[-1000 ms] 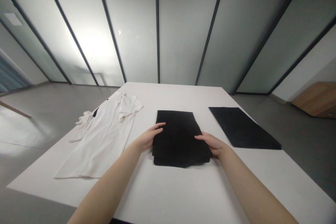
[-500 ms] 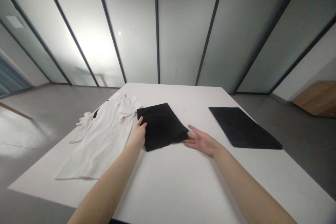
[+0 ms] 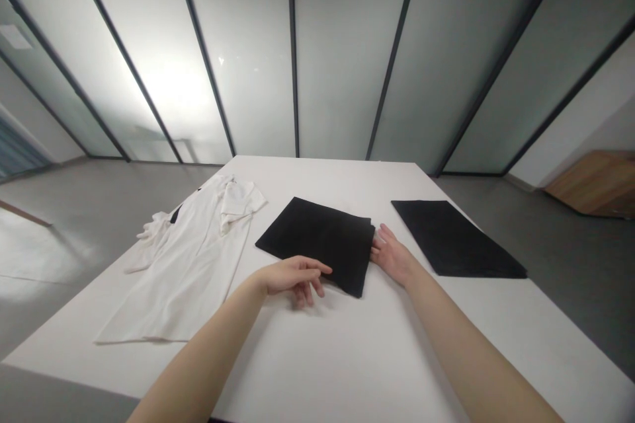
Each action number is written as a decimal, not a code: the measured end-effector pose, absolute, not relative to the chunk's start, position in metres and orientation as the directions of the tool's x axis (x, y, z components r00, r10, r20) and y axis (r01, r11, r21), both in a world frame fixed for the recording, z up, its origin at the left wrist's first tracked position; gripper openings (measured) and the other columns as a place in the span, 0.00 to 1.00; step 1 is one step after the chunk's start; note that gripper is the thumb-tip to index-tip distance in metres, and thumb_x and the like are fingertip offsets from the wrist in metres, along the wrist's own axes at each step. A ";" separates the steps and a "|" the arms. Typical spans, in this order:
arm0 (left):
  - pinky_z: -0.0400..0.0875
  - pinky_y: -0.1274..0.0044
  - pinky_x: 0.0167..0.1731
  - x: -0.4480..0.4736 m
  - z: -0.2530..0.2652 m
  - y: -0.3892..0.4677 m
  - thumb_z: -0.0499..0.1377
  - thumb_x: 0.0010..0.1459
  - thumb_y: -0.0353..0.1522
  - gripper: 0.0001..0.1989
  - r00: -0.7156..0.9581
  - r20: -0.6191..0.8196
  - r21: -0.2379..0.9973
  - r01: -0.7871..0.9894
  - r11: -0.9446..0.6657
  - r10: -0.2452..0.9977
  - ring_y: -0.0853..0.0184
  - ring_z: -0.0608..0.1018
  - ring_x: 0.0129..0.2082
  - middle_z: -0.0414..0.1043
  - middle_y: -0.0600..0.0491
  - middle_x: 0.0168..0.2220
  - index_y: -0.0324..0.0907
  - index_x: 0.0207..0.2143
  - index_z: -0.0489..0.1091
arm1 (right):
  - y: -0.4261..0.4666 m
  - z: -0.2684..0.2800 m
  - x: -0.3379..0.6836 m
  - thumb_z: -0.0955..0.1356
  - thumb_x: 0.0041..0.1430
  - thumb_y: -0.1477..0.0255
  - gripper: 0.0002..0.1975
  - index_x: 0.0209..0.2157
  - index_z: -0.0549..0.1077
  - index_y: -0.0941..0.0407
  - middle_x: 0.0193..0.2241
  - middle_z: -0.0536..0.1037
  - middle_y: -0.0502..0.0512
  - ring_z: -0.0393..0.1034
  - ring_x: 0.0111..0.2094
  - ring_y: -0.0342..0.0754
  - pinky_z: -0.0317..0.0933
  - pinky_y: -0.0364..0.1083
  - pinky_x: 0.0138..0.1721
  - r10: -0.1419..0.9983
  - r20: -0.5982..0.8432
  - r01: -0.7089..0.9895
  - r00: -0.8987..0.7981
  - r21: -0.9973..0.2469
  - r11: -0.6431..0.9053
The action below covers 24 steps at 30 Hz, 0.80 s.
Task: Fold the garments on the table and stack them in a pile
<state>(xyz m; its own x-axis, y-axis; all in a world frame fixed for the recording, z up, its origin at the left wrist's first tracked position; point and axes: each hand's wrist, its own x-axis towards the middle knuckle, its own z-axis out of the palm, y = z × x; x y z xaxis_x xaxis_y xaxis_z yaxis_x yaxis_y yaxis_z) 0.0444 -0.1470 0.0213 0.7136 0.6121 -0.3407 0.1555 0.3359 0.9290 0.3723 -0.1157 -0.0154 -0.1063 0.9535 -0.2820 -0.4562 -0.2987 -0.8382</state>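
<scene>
The left hand (image 3: 296,279), palm down with loosely bent, parted fingers, has its index finger over the near edge of a flat, folded black cloth (image 3: 322,238), which lies askew at the middle of a smooth white surface (image 3: 397,350). The right hand (image 3: 391,256) is open at the cloth's right edge; whether its partly hidden fingertips pinch the fabric cannot be told. To the left spreads a rumpled white fabric garment (image 3: 193,277); to the right lies a flat black fabric pile (image 3: 454,238). Beyond stand dark-framed frosted panels (image 3: 342,46).
</scene>
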 end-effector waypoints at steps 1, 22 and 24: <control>0.76 0.72 0.29 0.043 0.020 -0.144 0.65 0.63 0.49 0.27 0.671 -0.286 0.958 0.189 0.215 0.684 0.59 0.83 0.30 0.82 0.43 0.36 0.40 0.56 0.77 | -0.117 -0.016 0.372 0.73 0.65 0.65 0.46 0.74 0.43 0.40 0.46 0.84 0.50 0.82 0.36 0.49 0.78 0.50 0.38 0.956 -0.279 -0.455 -0.084 -0.843 -0.286; 0.67 0.66 0.51 0.005 0.021 -0.117 0.53 0.71 0.42 0.14 0.063 0.167 0.523 0.840 -0.143 0.984 0.52 0.79 0.42 0.77 0.45 0.35 0.47 0.44 0.75 | -0.128 -0.018 0.338 0.75 0.52 0.79 0.19 0.46 0.78 0.51 0.40 0.86 0.53 0.81 0.44 0.56 0.75 0.51 0.48 0.962 -0.274 -0.251 0.007 -0.931 -0.264; 0.65 0.64 0.54 0.002 0.016 -0.116 0.52 0.72 0.40 0.14 -0.023 0.202 0.432 0.899 -0.068 0.979 0.50 0.78 0.49 0.78 0.41 0.43 0.45 0.49 0.74 | -0.127 -0.018 0.344 0.73 0.51 0.79 0.18 0.45 0.77 0.52 0.37 0.86 0.53 0.81 0.41 0.55 0.75 0.50 0.46 0.944 -0.329 -0.286 0.004 -0.905 -0.314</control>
<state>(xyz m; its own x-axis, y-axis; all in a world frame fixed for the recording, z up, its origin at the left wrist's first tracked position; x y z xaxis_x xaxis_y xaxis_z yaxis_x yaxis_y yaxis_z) 0.0019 -0.1158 0.0164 -0.0231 0.9790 0.2024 0.8993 -0.0681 0.4320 0.3438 -0.1268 -0.0180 0.0040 0.9443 -0.3292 -0.2860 -0.3144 -0.9052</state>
